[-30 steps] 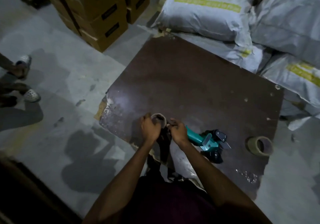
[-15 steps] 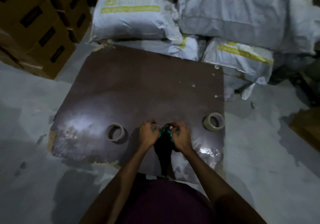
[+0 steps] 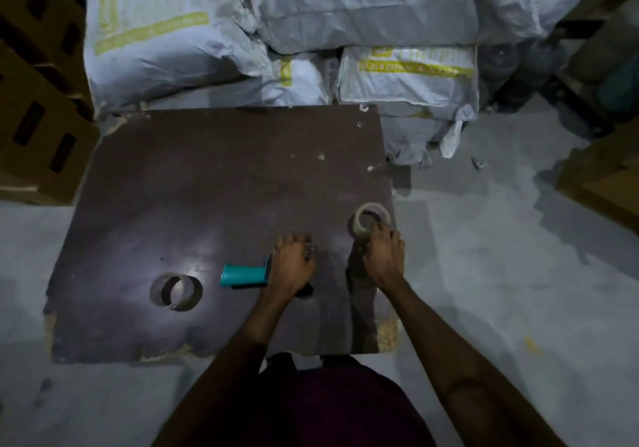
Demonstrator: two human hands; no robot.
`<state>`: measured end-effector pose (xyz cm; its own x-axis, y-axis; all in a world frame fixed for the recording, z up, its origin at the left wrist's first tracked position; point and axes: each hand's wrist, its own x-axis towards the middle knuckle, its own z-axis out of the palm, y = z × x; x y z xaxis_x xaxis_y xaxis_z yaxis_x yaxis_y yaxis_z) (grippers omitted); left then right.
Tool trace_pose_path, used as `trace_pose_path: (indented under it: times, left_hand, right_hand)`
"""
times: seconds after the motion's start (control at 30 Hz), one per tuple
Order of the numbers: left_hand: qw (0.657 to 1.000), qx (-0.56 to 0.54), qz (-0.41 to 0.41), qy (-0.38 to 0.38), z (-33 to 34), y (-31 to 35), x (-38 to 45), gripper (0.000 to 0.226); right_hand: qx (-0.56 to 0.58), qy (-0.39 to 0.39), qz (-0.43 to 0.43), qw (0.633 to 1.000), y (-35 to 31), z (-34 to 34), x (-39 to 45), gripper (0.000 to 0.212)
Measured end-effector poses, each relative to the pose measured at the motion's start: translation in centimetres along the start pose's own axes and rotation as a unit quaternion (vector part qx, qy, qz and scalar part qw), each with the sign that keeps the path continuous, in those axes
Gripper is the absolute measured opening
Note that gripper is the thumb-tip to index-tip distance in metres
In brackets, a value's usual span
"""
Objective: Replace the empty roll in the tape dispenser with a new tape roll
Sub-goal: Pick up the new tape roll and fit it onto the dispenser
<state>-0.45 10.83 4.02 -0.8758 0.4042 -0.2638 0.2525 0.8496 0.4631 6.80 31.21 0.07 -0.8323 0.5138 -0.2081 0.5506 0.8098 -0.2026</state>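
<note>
A teal tape dispenser (image 3: 244, 275) lies on the dark brown board (image 3: 207, 184), handle pointing left. My left hand (image 3: 292, 264) rests over its head end and hides that part. To the left lies the empty cardboard roll (image 3: 176, 291) on its side, by itself. Near the board's right edge the new tape roll (image 3: 363, 220) stands tilted, and the fingers of my right hand (image 3: 384, 256) grip its near rim.
White sacks with yellow print (image 3: 408, 76) are piled behind the board. Cardboard boxes (image 3: 38, 108) stand at the left, another box (image 3: 601, 177) at the right. Grey concrete floor (image 3: 501, 274) surrounds the board.
Both hands were together on the dispenser. The right hand has moved right onto the new roll; the left stays on the dispenser, whose handle now shows. The camera has shifted.
</note>
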Motion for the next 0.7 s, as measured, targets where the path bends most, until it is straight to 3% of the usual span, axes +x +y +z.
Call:
trace_pose_path:
  times: [0.17, 0.23, 0.33, 0.6, 0.7]
  left_hand:
    - [1.000, 0.024, 0.000, 0.011, 0.8, 0.7, -0.5, 0.023]
    - [1.000, 0.017, 0.003, 0.014, 1.1, 0.1, -0.3, 0.020]
    - [1.000, -0.011, 0.020, 0.014, 0.9, 0.0, -0.1, 0.020]
    - [0.993, -0.075, 0.074, -0.048, -1.6, -0.9, 1.7, 0.050]
    - [0.987, -0.071, 0.117, -0.089, -2.8, -1.3, 1.5, 0.065]
  right_hand:
    - [0.058, -0.056, -0.018, 0.997, 1.7, 0.6, 1.9, 0.055]
    - [0.101, -0.062, 0.001, 0.993, 1.6, 0.0, 1.9, 0.043]
    - [0.160, -0.047, -0.017, 0.986, 1.2, -0.5, 1.4, 0.045]
    - [0.220, 0.024, -0.094, 0.971, -2.3, -2.0, -2.8, 0.030]
    - [0.309, 0.009, -0.088, 0.947, -4.3, -3.0, -4.0, 0.022]
